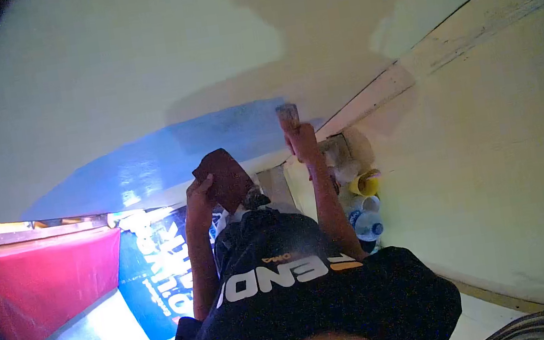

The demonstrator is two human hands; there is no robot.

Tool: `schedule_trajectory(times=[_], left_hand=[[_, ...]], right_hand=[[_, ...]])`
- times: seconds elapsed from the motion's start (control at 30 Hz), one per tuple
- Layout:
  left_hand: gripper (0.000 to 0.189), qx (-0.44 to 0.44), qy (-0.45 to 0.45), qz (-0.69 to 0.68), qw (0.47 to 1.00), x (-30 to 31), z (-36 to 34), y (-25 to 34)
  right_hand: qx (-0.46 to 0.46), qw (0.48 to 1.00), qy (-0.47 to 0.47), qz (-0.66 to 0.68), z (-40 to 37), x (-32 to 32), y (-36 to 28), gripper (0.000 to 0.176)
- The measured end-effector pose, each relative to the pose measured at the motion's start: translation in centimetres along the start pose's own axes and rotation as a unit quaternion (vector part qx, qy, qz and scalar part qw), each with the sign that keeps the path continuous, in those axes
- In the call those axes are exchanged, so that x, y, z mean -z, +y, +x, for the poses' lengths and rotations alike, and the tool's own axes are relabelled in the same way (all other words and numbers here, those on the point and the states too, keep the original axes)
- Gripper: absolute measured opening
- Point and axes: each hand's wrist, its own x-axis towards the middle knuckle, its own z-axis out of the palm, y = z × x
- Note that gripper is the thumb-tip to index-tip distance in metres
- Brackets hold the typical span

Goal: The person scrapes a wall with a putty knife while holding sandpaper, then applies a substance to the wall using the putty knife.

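Observation:
My right hand (303, 142) is closed around the handle of a paintbrush (287, 117). The brush's bristles point up, right at the right end of a wet-looking blue paint band (212, 137) on the pale wall (112, 74). Lower and to the left, my left hand (200, 195) grips a reddish-brown, flat-sided object (224, 177) by its left edge; I cannot tell what kind of thing it is. That object is held in front of my dark printed T-shirt (305, 304), below the blue band.
Beside my right forearm are a yellow cup (366, 183) and a clear plastic bottle (367, 224) with a blue label. A pale yellow-green wall (490, 139) rises at the right. At the left hang a red sheet (51, 277) and a blue printed banner (161, 269).

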Motion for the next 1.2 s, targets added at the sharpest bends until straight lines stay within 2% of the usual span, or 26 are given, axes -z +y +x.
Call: schedule_trajectory(times=[0.07, 0.13, 0.23, 0.33, 0.43, 0.53, 0.6, 0.73, 0.83, 0.93, 1.13, 1.2], left_hand=[[0.04, -0.007, 0.022, -0.031, 0.999, 0.1, -0.1, -0.1], [0.04, 0.004, 0.045, -0.054, 0.998, 0.7, 0.0, 0.3], [0.039, -0.091, 0.032, 0.125, 0.987, 3.8, 1.2, -1.6], [0.04, -0.002, 0.019, -0.059, 0.998, 3.7, 0.8, -0.7], [0.039, -0.007, 0.044, -0.093, 0.995, 2.7, 0.5, -0.4], [0.04, -0.017, 0.02, -0.097, 0.995, 2.9, 0.9, -0.6], [0.041, -0.011, 0.03, -0.096, 0.995, 2.5, 1.0, -0.5], [0.043, -0.007, 0.029, -0.089, 0.996, 1.8, 1.2, -0.4], [0.042, -0.007, 0.046, -0.075, 0.996, 1.0, 1.4, -1.1], [0.042, 0.027, 0.035, -0.035, 0.998, 0.0, 0.3, -0.6], [0.04, 0.005, 0.027, -0.079, 0.996, 0.1, -0.1, -1.1], [0.039, 0.004, 0.028, -0.067, 0.997, 0.4, 0.1, -1.0]], right_hand=[[-0.023, 0.997, -0.002, -0.075, -1.6, -0.2, 0.7, 0.057], [-0.197, 0.977, -0.015, -0.086, -2.7, -0.3, -2.6, 0.057], [-0.201, 0.976, -0.077, -0.044, -4.0, 0.1, -5.4, 0.053], [-0.168, 0.98, -0.107, -0.006, -3.7, -0.3, -5.0, 0.042], [-0.091, 0.987, -0.131, 0.017, -3.9, 0.4, -6.9, 0.03], [-0.13, 0.968, -0.157, 0.147, -4.1, 1.9, -10.9, 0.024], [-0.174, 0.958, -0.16, 0.164, -4.2, 3.5, -13.0, 0.02], [-0.208, 0.965, -0.129, 0.093, -3.2, 5.2, -12.1, 0.017], [-0.164, 0.974, -0.118, 0.102, -2.2, 5.7, -10.7, 0.017], [-0.167, 0.962, -0.147, 0.16, -1.1, 6.3, -9.0, 0.015], [-0.164, 0.973, -0.162, 0.016, -0.2, 7.7, -10.9, 0.019], [-0.129, 0.978, -0.164, -0.007, 0.4, 7.7, -10.7, 0.02]])
